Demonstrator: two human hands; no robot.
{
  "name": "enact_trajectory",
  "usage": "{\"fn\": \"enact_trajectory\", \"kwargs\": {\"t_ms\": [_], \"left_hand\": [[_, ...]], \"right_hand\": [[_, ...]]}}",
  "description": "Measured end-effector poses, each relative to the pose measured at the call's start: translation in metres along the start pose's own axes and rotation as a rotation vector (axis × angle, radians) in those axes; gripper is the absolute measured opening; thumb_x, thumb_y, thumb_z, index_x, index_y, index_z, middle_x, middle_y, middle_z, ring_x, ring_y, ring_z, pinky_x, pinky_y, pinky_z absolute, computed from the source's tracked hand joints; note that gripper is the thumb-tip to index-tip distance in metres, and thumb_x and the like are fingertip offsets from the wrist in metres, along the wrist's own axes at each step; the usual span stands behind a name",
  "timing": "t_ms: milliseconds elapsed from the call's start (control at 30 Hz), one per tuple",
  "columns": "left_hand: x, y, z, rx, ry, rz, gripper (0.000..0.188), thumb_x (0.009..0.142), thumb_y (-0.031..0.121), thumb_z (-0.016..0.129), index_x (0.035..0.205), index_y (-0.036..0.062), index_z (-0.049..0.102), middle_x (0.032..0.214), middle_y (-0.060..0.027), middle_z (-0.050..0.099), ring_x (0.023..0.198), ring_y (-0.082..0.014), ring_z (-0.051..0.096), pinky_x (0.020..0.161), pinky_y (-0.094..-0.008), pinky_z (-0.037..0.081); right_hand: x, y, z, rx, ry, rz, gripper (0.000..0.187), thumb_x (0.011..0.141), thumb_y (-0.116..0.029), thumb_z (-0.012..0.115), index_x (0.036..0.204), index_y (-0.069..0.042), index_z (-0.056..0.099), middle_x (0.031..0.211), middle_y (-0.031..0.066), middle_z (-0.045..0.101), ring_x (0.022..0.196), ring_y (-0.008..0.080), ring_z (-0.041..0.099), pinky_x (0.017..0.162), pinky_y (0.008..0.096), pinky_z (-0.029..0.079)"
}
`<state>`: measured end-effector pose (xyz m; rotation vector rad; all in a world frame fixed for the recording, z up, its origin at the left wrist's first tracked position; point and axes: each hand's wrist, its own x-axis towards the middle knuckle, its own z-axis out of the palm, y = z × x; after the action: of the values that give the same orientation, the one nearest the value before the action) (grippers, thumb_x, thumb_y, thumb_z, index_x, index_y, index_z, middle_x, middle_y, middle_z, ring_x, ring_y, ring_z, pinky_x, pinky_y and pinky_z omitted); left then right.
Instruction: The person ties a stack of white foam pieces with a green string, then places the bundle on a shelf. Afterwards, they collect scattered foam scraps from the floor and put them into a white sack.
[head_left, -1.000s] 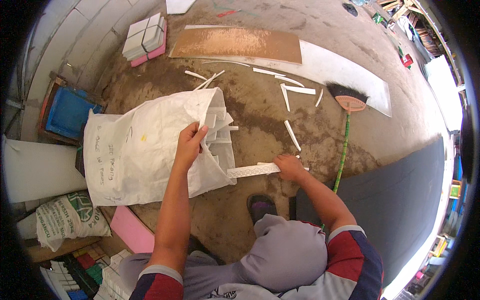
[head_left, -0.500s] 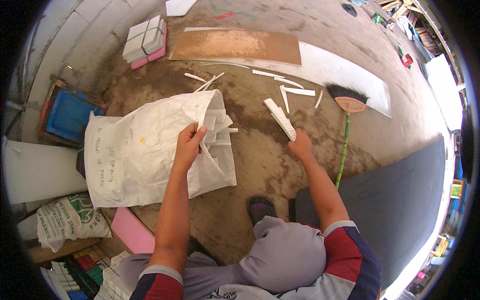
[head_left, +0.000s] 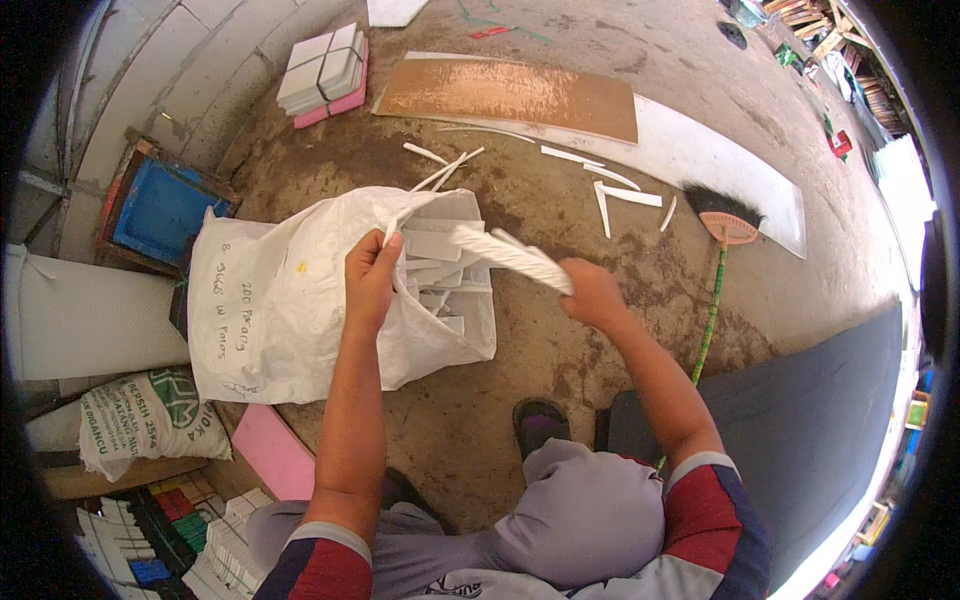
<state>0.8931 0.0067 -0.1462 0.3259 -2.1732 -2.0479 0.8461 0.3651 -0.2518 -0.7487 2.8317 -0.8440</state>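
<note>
White flat offcut strip (head_left: 505, 255) was pinched in the right hand (head_left: 592, 295), entering the white woven sack (head_left: 290, 300); left hand (head_left: 368, 280) gripped its mouth; several strips (head_left: 610, 185) remained on the concrete floor (head_left: 560, 350).

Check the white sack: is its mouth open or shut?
Open. The left hand holds the white sack by its rim, and white strips show inside.
</note>
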Motion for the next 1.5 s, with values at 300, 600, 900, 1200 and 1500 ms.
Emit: {"fn": "enact_trajectory", "kwargs": {"t_ms": [300, 600, 900, 1200, 1500], "left_hand": [[-0.015, 0.017, 0.014, 0.259, -0.067, 0.13, 0.041, 0.101, 0.022, 0.067, 0.072, 0.0056, 0.043, 0.068, 0.0069, 0.034, 0.067, -0.0056, 0.031, 0.056, -0.0273, 0.027], [-0.013, 0.023, -0.039, 0.19, -0.146, 0.021, 0.038, 0.102, 0.027, 0.065, 0.075, 0.005, 0.05, 0.068, 0.0061, 0.043, 0.065, -0.0051, 0.037, 0.055, -0.0274, 0.031], [0.021, 0.03, -0.06, 0.698, -0.583, 0.081, 0.043, 0.101, 0.042, 0.059, 0.097, -0.0004, 0.066, 0.079, -0.0186, 0.066, 0.074, -0.0317, 0.066, 0.069, -0.0455, 0.05], [0.016, 0.025, -0.035, 0.79, -0.676, 0.038, 0.035, 0.091, 0.033, 0.059, 0.092, -0.0016, 0.067, 0.091, -0.0258, 0.07, 0.09, -0.0456, 0.069, 0.079, -0.0528, 0.052], [0.049, 0.021, -0.032, 0.661, -1.042, -0.428, 0.029, 0.087, 0.025, 0.063, 0.091, -0.0027, 0.069, 0.078, -0.0131, 0.069, 0.07, -0.0231, 0.069, 0.065, -0.0397, 0.054]], "right_hand": [[0.173, -0.17, 0.086, -0.014, -0.436, -0.116, 0.036, 0.08, -0.017, 0.074, 0.111, 0.0, 0.067, 0.119, 0.02, 0.07, 0.108, 0.0403, 0.07, 0.084, 0.0489, 0.058], [0.201, -0.215, 0.158, 0.354, -0.287, -0.267, 0.043, 0.083, -0.022, 0.073, 0.12, -0.002, 0.065, 0.128, 0.0217, 0.066, 0.119, 0.04, 0.063, 0.096, 0.0486, 0.053], [0.134, -0.131, 0.047, -0.178, -0.444, -0.571, 0.044, 0.089, -0.026, 0.068, 0.126, -0.004, 0.061, 0.119, 0.0185, 0.064, 0.114, 0.0383, 0.063, 0.095, 0.0491, 0.053], [0.168, -0.077, -0.047, -0.626, -0.51, -0.231, 0.027, 0.088, -0.022, 0.065, 0.109, -0.004, 0.063, 0.11, 0.0169, 0.064, 0.109, 0.0362, 0.065, 0.088, 0.0485, 0.056], [0.285, -0.018, 0.09, -0.553, -0.258, -0.495, 0.036, 0.093, -0.015, 0.059, 0.127, -0.007, 0.06, 0.138, 0.0131, 0.06, 0.129, 0.0314, 0.057, 0.102, 0.0469, 0.05]]}}
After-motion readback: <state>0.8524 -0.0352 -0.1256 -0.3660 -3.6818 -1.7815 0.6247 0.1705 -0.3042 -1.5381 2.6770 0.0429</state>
